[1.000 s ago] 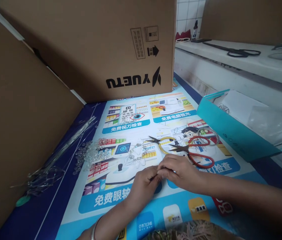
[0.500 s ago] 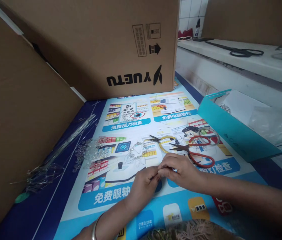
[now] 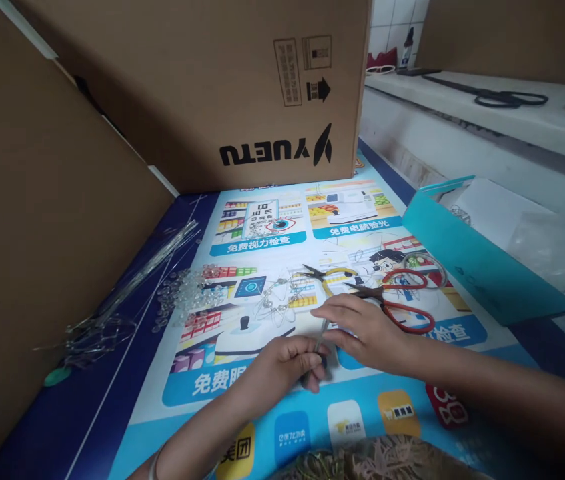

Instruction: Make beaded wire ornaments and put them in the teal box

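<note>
My left hand (image 3: 295, 360) is closed in a pinch around a thin, pale, wire-like piece (image 3: 321, 333) that stands up from the fingertips; its lower end is hidden by the fingers. Just to the right, my right hand (image 3: 359, 328) has thumb and fingers apart, close to the top of that piece. Beyond the hands lies a ring of wire with clear beads (image 3: 278, 299). Yellow-handled pliers (image 3: 327, 277) and red-handled scissors (image 3: 402, 300) rest on the printed sheet beside my right hand.
Loose clear beads (image 3: 187, 297) are heaped on the left, near a bundle of thin wires (image 3: 147, 267). Cardboard boxes (image 3: 202, 87) wall off the back and left. A teal box (image 3: 482, 267) holding plastic bags stands at right, below a ledge with black scissors (image 3: 502, 97).
My hands were together, fingertips touching. Now the right hand has spread its fingers and drawn slightly up, and the thin piece shows between them. The view has shifted a little.
</note>
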The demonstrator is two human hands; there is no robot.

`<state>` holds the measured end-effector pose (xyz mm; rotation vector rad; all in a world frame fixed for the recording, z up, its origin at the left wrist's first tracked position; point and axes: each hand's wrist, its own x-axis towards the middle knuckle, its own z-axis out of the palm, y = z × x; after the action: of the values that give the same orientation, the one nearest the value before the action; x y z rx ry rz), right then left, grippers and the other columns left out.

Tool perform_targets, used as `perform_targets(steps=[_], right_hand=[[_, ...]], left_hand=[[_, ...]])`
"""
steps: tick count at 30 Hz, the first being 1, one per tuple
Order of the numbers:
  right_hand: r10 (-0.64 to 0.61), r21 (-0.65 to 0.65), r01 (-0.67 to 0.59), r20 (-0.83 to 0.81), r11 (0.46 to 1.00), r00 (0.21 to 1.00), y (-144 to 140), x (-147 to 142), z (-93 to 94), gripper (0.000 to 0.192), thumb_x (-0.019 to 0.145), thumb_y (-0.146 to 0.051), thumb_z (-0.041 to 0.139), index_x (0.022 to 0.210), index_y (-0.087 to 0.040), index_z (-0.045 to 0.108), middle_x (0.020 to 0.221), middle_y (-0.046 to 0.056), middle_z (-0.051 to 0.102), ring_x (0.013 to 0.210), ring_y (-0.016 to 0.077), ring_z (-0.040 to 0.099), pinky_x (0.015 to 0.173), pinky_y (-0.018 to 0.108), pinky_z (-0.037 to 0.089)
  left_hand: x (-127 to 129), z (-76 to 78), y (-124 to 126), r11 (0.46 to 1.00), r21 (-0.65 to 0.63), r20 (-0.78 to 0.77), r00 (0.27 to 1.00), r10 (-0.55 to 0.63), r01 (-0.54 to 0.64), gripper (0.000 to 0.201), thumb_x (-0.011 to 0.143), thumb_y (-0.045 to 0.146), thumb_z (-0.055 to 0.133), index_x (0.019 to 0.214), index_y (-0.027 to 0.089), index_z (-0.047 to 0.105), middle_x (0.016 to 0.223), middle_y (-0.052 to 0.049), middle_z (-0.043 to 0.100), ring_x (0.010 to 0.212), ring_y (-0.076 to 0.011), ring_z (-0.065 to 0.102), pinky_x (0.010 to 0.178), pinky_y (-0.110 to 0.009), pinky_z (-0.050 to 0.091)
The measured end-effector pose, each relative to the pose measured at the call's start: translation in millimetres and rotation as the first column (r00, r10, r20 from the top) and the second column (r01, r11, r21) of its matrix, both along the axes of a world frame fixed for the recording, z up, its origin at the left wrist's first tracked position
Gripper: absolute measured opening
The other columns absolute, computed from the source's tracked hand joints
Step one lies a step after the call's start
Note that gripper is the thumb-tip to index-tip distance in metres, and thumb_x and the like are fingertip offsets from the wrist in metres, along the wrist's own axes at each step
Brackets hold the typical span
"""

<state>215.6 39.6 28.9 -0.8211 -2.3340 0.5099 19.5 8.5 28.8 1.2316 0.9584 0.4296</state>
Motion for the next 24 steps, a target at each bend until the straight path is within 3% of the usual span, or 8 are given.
perform_targets(steps=[3, 6, 10, 13, 16, 19, 24], right_hand=[[0.085, 0.180, -0.126, 0.219, 0.976, 0.972, 2.1, 1.8, -0.1, 0.022, 0.084, -0.017, 0.045, 0.102, -0.016, 0.057, 0.106, 0.011, 0.055, 0.098, 0.0188, 0.048, 0.081, 0.033, 0.040], [0.103, 0.260, -0.213, 0.380, 0.942, 0.919, 1.1, 1.5, -3.2, 0.022, 0.084, -0.013, 0.044, 0.099, -0.017, 0.058, 0.092, 0.008, 0.058, 0.085, 0.0184, 0.048, 0.072, 0.033, 0.038], [0.095, 0.229, -0.216, 0.445, 0.949, 0.891, -3.2, -3.1, -13.8, 0.020, 0.084, -0.014, 0.044, 0.098, -0.016, 0.058, 0.077, 0.005, 0.057, 0.075, 0.0172, 0.045, 0.066, 0.032, 0.033], [0.058, 0.184, -0.162, 0.472, 0.969, 0.880, -5.5, -8.8, -20.7, 0.014, 0.084, -0.016, 0.046, 0.089, -0.018, 0.059, 0.077, 0.005, 0.056, 0.076, 0.0175, 0.044, 0.066, 0.032, 0.031], [0.054, 0.147, -0.140, 0.479, 0.979, 0.876, -5.5, -13.8, -23.9, 0.015, 0.085, -0.018, 0.045, 0.079, -0.018, 0.059, 0.077, 0.005, 0.055, 0.077, 0.0175, 0.043, 0.066, 0.032, 0.031], [0.049, 0.111, -0.108, 0.439, 0.988, 0.897, -3.4, -15.3, -25.9, 0.017, 0.086, -0.023, 0.045, 0.079, -0.017, 0.060, 0.076, 0.005, 0.055, 0.077, 0.0172, 0.043, 0.069, 0.031, 0.033], [0.046, 0.060, -0.068, 0.321, 0.996, 0.946, 0.5, -11.9, -28.9, 0.019, 0.085, -0.028, 0.047, 0.086, -0.018, 0.063, 0.077, 0.005, 0.056, 0.077, 0.0163, 0.045, 0.071, 0.030, 0.035]], left_hand=[[-9.6, 3.8, 2.0, 0.995, 0.056, -0.077, 0.994, -0.077, 0.081, 0.024, 0.085, 0.026, 0.043, 0.075, 0.013, 0.061, 0.069, -0.003, 0.062, 0.055, -0.0097, 0.053, 0.057, -0.022, 0.044], [-15.6, 9.4, 4.1, 0.948, 0.235, -0.272, 0.950, -0.150, 0.216, 0.025, 0.085, 0.019, 0.038, 0.074, 0.016, 0.060, 0.065, -0.001, 0.060, 0.054, -0.0101, 0.052, 0.054, -0.021, 0.041], [-18.0, 11.4, 3.9, 0.760, 0.510, -0.603, 0.798, -0.018, 0.403, 0.022, 0.082, 0.011, 0.039, 0.087, 0.019, 0.059, 0.072, -0.001, 0.062, 0.062, -0.0138, 0.055, 0.057, -0.023, 0.039], [-19.2, 6.6, 0.6, 0.624, 0.561, -0.744, 0.662, 0.092, 0.544, 0.019, 0.082, 0.011, 0.041, 0.086, 0.019, 0.058, 0.077, -0.003, 0.061, 0.068, -0.0167, 0.056, 0.060, -0.026, 0.040], [-20.4, 2.3, -2.6, 0.540, 0.568, -0.796, 0.581, 0.169, 0.621, 0.015, 0.082, 0.013, 0.044, 0.081, 0.017, 0.058, 0.074, -0.004, 0.057, 0.069, -0.0181, 0.054, 0.060, -0.028, 0.041], [-21.5, 2.5, -2.9, 0.515, 0.568, -0.805, 0.563, 0.186, 0.642, 0.012, 0.082, 0.015, 0.046, 0.080, 0.017, 0.058, 0.073, -0.004, 0.056, 0.072, -0.0192, 0.053, 0.064, -0.031, 0.041], [-24.9, 6.5, 1.1, 0.521, 0.560, -0.812, 0.551, 0.192, 0.644, 0.012, 0.083, 0.018, 0.047, 0.076, 0.018, 0.058, 0.073, -0.004, 0.056, 0.072, -0.0189, 0.053, 0.065, -0.032, 0.041]])
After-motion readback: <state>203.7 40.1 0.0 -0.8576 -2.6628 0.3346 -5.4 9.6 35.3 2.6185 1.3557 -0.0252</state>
